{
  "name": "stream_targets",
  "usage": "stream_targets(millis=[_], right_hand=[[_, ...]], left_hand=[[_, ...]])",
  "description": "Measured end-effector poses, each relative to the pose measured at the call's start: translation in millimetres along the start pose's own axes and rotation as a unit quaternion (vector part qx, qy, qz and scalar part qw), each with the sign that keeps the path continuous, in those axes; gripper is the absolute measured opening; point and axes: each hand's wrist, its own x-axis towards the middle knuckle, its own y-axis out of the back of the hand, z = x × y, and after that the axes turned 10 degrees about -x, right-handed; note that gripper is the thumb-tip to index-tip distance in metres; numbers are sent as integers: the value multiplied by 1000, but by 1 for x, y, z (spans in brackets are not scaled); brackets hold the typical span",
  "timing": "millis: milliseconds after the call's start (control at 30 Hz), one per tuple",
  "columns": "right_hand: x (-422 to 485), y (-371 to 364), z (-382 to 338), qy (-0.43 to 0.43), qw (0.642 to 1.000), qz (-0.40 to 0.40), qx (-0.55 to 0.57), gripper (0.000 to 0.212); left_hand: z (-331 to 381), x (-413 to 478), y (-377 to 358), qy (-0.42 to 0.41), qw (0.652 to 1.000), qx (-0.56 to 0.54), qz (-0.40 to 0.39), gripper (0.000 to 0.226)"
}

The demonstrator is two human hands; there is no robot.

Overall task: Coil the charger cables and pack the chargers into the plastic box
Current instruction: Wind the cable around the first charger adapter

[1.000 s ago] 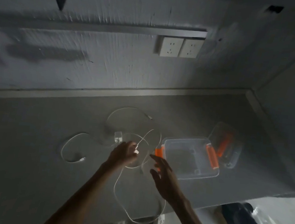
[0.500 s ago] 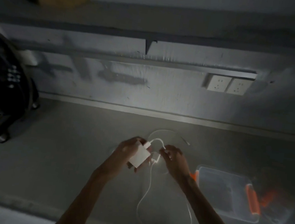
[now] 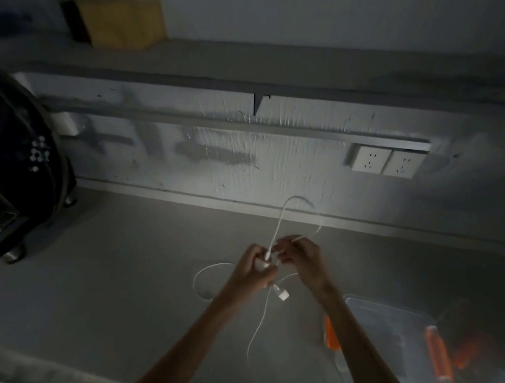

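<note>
Dim grey desk (image 3: pixel 108 285) by the wall | cable (image 3: pixel 279 222) loops up above your hands so you can wind it | left hand (image 3: pixel 253 271) shut on charger (image 3: pixel 263 263), keeps it steady | right hand (image 3: pixel 301 258) pinches cable | box (image 3: pixel 388 314) waits open, near on the right | spare cable (image 3: pixel 204 275) lies on desk.

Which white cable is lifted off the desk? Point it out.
The white cable looped up between left hand and right hand; the other cable lies flat on the desk.
</note>
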Motion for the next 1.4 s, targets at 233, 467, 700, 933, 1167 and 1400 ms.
stream_targets(millis=[233, 467, 700, 933, 1167, 1400], right_hand=[[-2, 9, -48, 128, 988, 16, 87, 17], [-36, 30, -23, 124, 977, 130, 115, 47], [-19, -13, 13, 54, 991, 98, 71, 91], [3, -37, 29, -6, 990, 109, -94, 38], [6, -23, 8, -39, 994, 79, 60, 22], [0, -27, -28, -73, 930, -3, 361, 23]], left_hand=[[-37, 38, -46, 0, 998, 2, 61, 22], [3, 74, -28, -65, 992, -97, 43, 18], [84, 62, -19, -112, 947, -269, -136, 17], [140, 31, 12, -179, 921, -297, -175, 20], [89, 17, 48, -81, 971, -223, -20, 34], [7, 0, 23, 150, 980, -108, -74, 19]])
